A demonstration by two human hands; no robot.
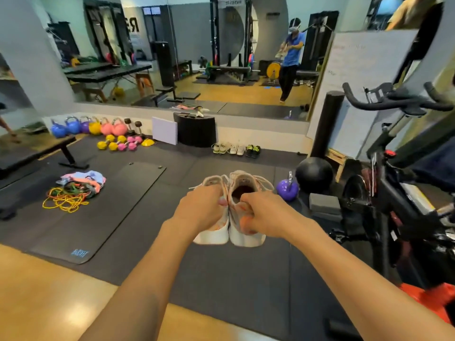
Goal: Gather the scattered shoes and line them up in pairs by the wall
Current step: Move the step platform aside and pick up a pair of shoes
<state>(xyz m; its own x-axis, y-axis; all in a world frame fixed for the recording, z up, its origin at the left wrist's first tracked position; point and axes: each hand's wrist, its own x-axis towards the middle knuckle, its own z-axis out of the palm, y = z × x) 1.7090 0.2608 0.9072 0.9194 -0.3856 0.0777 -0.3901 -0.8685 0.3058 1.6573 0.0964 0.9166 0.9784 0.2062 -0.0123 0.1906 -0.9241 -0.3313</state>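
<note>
Both bare forearms reach straight forward over the dark rubber floor mat [221,279]. The left hand [197,209] grips the left white-and-pink mesh sneaker [213,232] by its collar; the right hand [264,215] pinches the matching right sneaker [242,236] (heels toward the camera, sides touching). Three shoe pairs [235,149] line the far wall.

A wide mirror [187,50] spans the far wall above dark rubber flooring [221,271] edged near-left by wooden floor [49,296], with coloured kettlebells [88,125] and a bench [37,148] far left and an exercise bike [398,183] at right.
</note>
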